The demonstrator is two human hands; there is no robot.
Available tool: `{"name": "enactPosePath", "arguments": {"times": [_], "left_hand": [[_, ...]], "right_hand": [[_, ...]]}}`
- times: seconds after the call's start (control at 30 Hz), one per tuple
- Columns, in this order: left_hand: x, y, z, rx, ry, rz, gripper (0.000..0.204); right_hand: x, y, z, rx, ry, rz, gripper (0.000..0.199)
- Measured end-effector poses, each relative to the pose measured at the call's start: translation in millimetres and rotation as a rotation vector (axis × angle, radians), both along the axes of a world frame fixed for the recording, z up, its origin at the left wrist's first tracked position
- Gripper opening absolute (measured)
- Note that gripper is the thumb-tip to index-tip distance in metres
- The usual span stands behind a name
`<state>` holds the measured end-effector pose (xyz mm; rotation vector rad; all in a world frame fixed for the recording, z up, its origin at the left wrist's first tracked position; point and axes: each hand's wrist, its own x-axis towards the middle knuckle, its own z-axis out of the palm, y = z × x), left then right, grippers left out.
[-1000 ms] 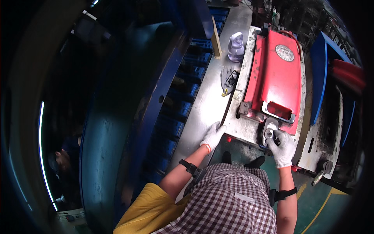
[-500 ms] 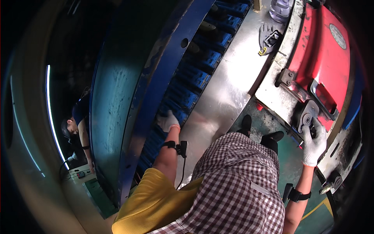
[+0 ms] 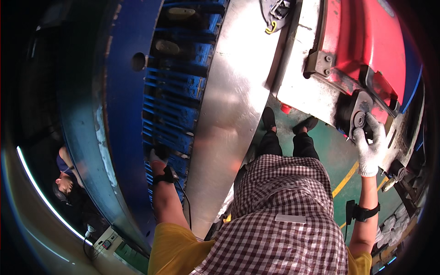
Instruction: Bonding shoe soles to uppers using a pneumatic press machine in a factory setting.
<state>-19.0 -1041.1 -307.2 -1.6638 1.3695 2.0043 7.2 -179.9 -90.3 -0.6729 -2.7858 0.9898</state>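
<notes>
My right hand (image 3: 372, 149), in a white knitted glove, grips the lower end of a dark grey round-ended part (image 3: 360, 107). The part has a ringed hub and lies against the corner of the red machine cover (image 3: 380, 50). Thumb and forefinger are on either side of its edge. My left hand (image 3: 158, 157), also gloved, reaches in among the blue slotted racks (image 3: 176, 87). Shadow hides its fingers, and something dark lies over them. Whether it holds anything does not show.
A bare metal sheet (image 3: 229, 91) runs beside the racks, with a grey glove-like item (image 3: 276, 13) at its far end. A blue machine beam (image 3: 128, 91) stands on the left. Beyond it, another person (image 3: 64, 172) is seen. A red button (image 3: 285, 108) sits low on the white machine edge.
The view has swung, so the racks stand more upright and the red cover sits nearer. My left hand has moved deeper into shadow by the racks. My right hand stays at the dark part.
</notes>
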Motion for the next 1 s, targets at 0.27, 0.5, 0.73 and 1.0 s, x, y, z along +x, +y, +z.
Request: {"name": "enactPosePath", "arguments": {"times": [0.27,0.5,0.73,1.0], "left_hand": [[-14,-9,11,-0.245,-0.198,0.050,0.040],[15,25,45,-0.115,0.138,0.346,0.043],[12,158,88,0.415,0.517,0.433,0.048],[-9,369,140,0.454,0.394,-0.236,0.062]], "right_hand": [[-1,-8,6,0.034,-0.077,-0.042,0.055],[-3,-12,5,-0.016,-0.064,-0.059,0.054],[-7,-14,4,-0.025,0.014,-0.014,0.051],[-16,-19,21,0.179,0.050,0.073,0.045]]}}
